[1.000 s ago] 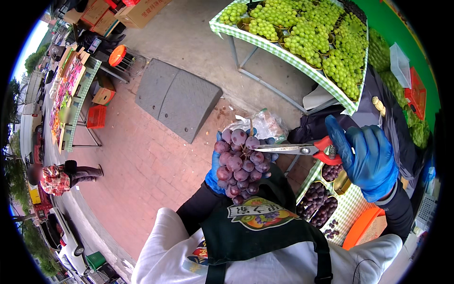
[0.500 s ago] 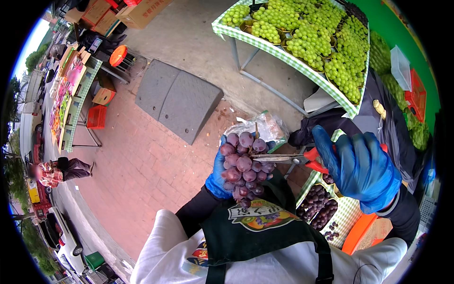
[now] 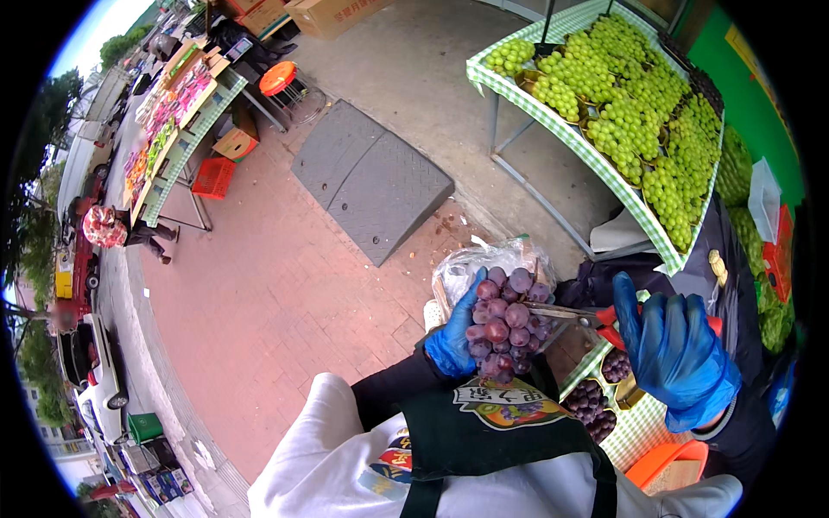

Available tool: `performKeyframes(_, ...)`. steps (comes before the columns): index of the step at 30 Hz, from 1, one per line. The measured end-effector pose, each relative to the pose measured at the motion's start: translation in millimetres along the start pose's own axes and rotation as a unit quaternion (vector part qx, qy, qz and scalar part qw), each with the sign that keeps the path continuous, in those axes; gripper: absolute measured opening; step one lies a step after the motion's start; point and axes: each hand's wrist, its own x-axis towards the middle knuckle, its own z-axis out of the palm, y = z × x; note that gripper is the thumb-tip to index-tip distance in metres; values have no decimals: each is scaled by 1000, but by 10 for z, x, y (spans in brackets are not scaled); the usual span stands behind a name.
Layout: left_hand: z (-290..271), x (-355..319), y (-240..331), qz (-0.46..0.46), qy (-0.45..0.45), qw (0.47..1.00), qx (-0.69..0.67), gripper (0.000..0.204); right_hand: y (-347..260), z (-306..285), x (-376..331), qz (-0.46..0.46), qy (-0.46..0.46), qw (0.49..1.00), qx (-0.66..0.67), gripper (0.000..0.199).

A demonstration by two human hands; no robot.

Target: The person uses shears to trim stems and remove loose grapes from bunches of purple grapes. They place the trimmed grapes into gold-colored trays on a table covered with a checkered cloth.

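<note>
through the head camera i have the blue-gloved fingers of the left hand gripping the left side of a bunch of purple-red grapes, held in front of the dark apron; part of that grip is hidden behind the fruit. the right hand, also gloved in blue, has its fingers closed around red-handled pruning shears, whose blades point leftward into the bunch's right side; i cannot tell whether the tips meet. just beyond the bunch i see a clear plastic bag. below the right hand, a checked tabletop carries dark grapes, with an orange tub nearby. toward the upper right, a second checked tabletop bears green grapes. past the brick paving and grey ramp, my view's upper left shows an orange stool, a red crate and a person in a red patterned top.
</note>
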Motion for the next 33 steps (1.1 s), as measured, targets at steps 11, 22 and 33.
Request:
performKeyframes(11, -57, -129, -87, -104, 90, 990, -32, 55, -161, 69, -139, 44, -54, 996, 59, 46)
performKeyframes(22, -174, -174, -46, -78, 65, 994, -40, 48, -43, 270, -115, 15, -28, 993, 116, 51)
performKeyframes(33, -20, -13, -108, -129, 113, 985, 34, 47, -159, 225, -454, 196, -119, 945, 232, 59)
